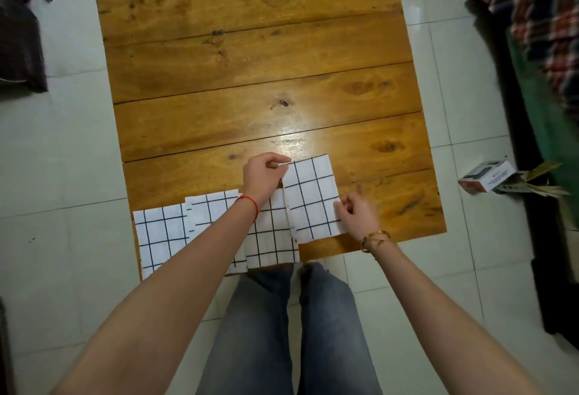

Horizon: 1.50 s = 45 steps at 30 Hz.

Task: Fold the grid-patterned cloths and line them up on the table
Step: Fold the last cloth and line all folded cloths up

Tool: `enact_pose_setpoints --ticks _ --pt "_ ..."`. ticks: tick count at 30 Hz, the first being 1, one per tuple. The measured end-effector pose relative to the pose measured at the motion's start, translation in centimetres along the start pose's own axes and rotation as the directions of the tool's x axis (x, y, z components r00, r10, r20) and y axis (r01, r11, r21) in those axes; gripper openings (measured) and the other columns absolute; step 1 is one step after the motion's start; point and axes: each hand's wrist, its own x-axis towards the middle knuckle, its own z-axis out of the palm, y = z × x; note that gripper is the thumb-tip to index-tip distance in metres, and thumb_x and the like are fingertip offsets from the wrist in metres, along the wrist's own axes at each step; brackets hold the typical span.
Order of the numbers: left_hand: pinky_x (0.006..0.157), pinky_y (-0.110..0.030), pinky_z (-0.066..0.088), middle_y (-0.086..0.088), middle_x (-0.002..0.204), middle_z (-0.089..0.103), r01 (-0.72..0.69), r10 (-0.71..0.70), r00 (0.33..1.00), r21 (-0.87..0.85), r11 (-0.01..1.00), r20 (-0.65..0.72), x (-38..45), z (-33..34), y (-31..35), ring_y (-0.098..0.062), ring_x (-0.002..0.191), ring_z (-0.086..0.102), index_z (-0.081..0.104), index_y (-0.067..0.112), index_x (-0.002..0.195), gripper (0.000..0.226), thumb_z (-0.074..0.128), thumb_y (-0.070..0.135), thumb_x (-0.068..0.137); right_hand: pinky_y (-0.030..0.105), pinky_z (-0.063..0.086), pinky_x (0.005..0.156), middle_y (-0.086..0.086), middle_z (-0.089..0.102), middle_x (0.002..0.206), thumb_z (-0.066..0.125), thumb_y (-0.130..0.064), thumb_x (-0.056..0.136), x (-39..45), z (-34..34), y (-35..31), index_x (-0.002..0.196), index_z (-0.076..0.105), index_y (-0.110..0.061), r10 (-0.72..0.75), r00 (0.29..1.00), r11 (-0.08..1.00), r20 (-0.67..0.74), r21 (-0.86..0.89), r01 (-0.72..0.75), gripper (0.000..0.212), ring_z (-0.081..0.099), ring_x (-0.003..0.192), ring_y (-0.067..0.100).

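Several white cloths with a black grid lie folded in a row along the near edge of the wooden table [250,81]. The rightmost folded cloth [311,200] sits a little farther back than the others and is tilted. My left hand [264,173] pinches its far left corner. My right hand [357,214] pinches its right edge near the lower corner. To its left lie a second cloth [272,238], a third cloth [210,209] partly under my left forearm, and a leftmost cloth [159,234].
A small white and dark box [487,175] lies on the tiled floor right of the table. A bed with green and plaid fabric [545,49] runs along the right. Dark clothing [18,34] sits at the far left. My legs stand at the table's near edge.
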Motion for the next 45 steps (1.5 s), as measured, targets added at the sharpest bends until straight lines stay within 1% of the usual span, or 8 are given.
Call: enact_pose_setpoints --ticks 7,12,17,21,23,29,34,45 --pt "0.067 -0.009 0.044 0.005 0.07 0.065 -0.076 0.077 0.997 0.108 0.991 0.001 -2.3 3.1 -2.1 -0.002 0.062 0.055 0.077 0.017 0.089 0.015 0.069 0.007 0.082 0.029 0.043 0.059 0.003 0.057 0.066 0.049 -0.023 0.094 -2.5 1.9 3.9 0.086 0.049 -0.014 0.021 1.0 0.994 -0.021 -0.103 -0.023 0.013 0.055 0.064 0.022" --pt "0.071 -0.018 0.051 -0.01 0.087 0.07 -0.101 0.099 0.995 0.162 0.982 0.024 -3.4 4.2 -3.0 -0.009 0.069 0.057 0.075 0.014 0.094 0.017 0.067 0.003 0.083 0.035 0.051 0.059 0.011 0.06 0.072 0.047 -0.023 0.094 -3.0 2.1 4.7 0.087 0.049 -0.013 -0.018 0.999 0.989 -0.032 -0.148 0.013 0.012 0.057 0.066 0.027" --pt "0.072 0.0 0.042 0.002 0.102 0.071 -0.125 0.13 0.991 0.23 0.965 -0.006 -3.6 4.2 -3.3 0.002 0.076 0.056 0.074 0.013 0.103 0.022 0.066 0.004 0.085 0.035 0.051 0.061 0.01 0.059 0.073 0.044 -0.026 0.096 -2.7 2.1 5.1 0.089 0.049 -0.012 -0.074 0.997 0.97 -0.012 -0.235 0.069 0.016 0.058 0.067 0.028" --pt "0.074 -0.028 0.054 0.001 0.091 0.068 -0.097 0.148 0.969 0.246 0.964 -0.198 -6.2 4.1 -3.5 -0.011 0.078 0.061 0.069 0.012 0.096 0.012 0.062 0.011 0.087 0.031 0.043 0.059 0.006 0.054 0.075 0.042 -0.03 0.098 -2.4 1.9 5.1 0.095 0.051 -0.01 -0.106 0.994 0.93 -0.017 -0.355 0.093 0.023 0.055 0.068 0.027" --pt "0.065 -0.028 0.051 0.003 0.084 0.065 -0.06 0.14 0.959 0.306 0.95 -0.247 -8.7 4.5 -4.2 -0.015 0.077 0.062 0.065 0.015 0.093 0.007 0.059 0.017 0.09 0.029 0.039 0.058 0.008 0.056 0.08 0.042 -0.028 0.098 -2.5 1.8 5.3 0.097 0.054 -0.008 -0.155 0.985 0.914 -0.076 -0.39 0.114 0.023 0.058 0.072 0.027" --pt "0.085 -0.033 0.045 -0.006 0.124 0.055 0.029 0.155 0.953 0.587 0.809 -0.261 -14.8 9.2 -7.6 -0.022 0.108 0.052 0.051 0.012 0.135 0.038 0.05 0.022 0.098 0.033 0.047 0.077 0.012 0.057 0.105 0.045 -0.017 0.097 -2.3 2.7 6.1 0.118 0.058 -0.007 -0.25 0.933 0.963 -0.26 -0.168 0.211 0.026 0.054 0.093 0.024" --pt "0.076 -0.033 0.047 -0.008 0.118 0.057 0.053 0.231 0.935 0.75 0.66 -0.269 -17.1 12.4 -10.3 -0.023 0.097 0.055 0.05 0.009 0.138 0.052 0.063 0.017 0.088 0.023 0.038 0.078 0.01 0.052 0.104 0.044 -0.006 0.095 -3.2 3.9 7.5 0.131 0.054 -0.009 -0.306 0.922 0.952 -0.236 -0.051 0.303 0.038 0.043 0.089 0.014" --pt "0.078 -0.033 0.047 -0.009 0.119 0.057 0.053 0.155 0.972 0.804 0.592 -0.178 -17.2 12.0 -9.9 -0.022 0.099 0.054 0.045 0.008 0.142 0.061 0.067 0.011 0.085 0.026 0.037 0.084 0.011 0.047 0.108 0.043 -0.004 0.094 -4.3 5.3 7.9 0.142 0.041 -0.006 -0.326 0.921 0.944 -0.213 -0.117 0.308 0.048 0.037 0.097 0.014"
